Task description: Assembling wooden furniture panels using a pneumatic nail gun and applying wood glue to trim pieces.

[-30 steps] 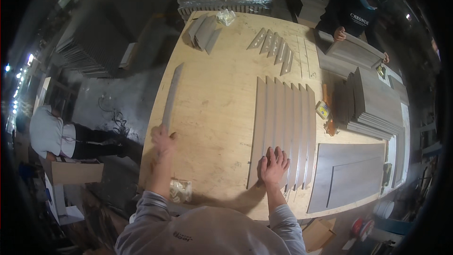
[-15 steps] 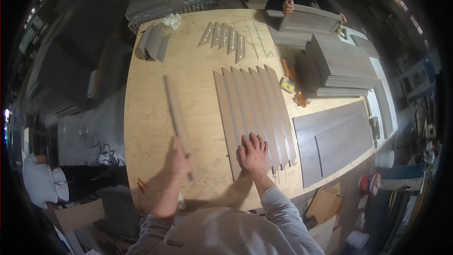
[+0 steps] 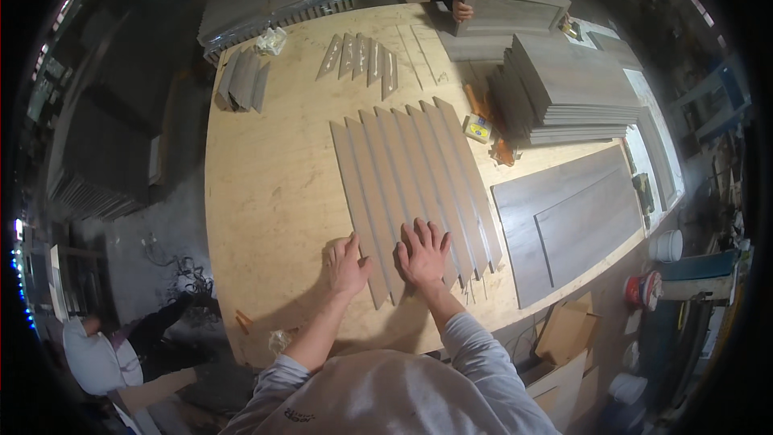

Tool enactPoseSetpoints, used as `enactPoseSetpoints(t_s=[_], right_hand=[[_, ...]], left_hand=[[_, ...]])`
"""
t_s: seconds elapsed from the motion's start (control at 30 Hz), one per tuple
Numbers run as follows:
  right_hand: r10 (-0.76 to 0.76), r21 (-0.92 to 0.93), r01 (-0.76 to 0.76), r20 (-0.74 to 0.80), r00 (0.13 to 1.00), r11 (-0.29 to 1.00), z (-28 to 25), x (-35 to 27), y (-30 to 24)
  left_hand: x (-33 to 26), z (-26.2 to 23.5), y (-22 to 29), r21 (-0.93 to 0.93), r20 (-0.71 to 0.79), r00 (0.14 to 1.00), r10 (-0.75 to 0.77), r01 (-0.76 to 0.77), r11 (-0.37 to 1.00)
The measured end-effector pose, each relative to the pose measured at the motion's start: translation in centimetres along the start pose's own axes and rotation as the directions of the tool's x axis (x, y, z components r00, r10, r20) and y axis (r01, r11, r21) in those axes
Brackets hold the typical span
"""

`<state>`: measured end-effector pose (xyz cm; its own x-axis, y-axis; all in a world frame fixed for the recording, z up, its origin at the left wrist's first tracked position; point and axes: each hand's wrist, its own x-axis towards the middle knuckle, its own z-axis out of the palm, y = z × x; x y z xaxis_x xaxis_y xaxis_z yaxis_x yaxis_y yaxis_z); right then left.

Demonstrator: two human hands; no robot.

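Several long brown strips with slanted ends lie side by side on the light wooden table, thin grey edges showing between them. My left hand rests at the outer edge of the leftmost strip, thumb on its face and apart from the forefinger. Across the near part of the row lies my right hand, palm down with its fingers spread. Farther off are several short slanted pieces with white streaks on them. A bunch of short grey pieces sits at the far left.
To the right, grey panels lie flat, with a stack of panels behind them. A small yellow box and orange tools sit between. Across the table, a person's hand holds a framed panel. Crumpled plastic lies far left.
My left hand has brought a strip rightward and laid it against the row's left side. The right hand stays on the strips. The person opposite has tilted the framed panel.
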<state>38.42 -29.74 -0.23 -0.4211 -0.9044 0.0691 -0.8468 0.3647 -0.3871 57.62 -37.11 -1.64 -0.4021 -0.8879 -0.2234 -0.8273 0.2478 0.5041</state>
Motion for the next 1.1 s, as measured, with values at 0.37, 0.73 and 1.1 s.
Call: enactPoseSetpoints(t_s=[0.37, 0.73, 1.1], right_hand=[[-0.011, 0.133, 0.016, -0.041, 0.999, 0.991, -0.5, -2.7, 0.7], [-0.019, 0.26, 0.006, 0.05, 0.999, 0.966, -4.5, -18.4, 0.5], [-0.048, 0.346, 0.09, -0.128, 0.991, 0.934, -3.9, -18.0, -2.1]], left_hand=[[-3.9, -2.3, -0.3, -0.158, 0.017, 1.0, -0.001, 0.004, 0.987], [-17.5, -1.3, -3.1, -0.559, 0.065, 0.996, -0.059, 0.085, 0.825], [-15.4, -5.7, -0.9, -0.581, -0.046, 0.996, 0.072, -0.086, 0.809]])
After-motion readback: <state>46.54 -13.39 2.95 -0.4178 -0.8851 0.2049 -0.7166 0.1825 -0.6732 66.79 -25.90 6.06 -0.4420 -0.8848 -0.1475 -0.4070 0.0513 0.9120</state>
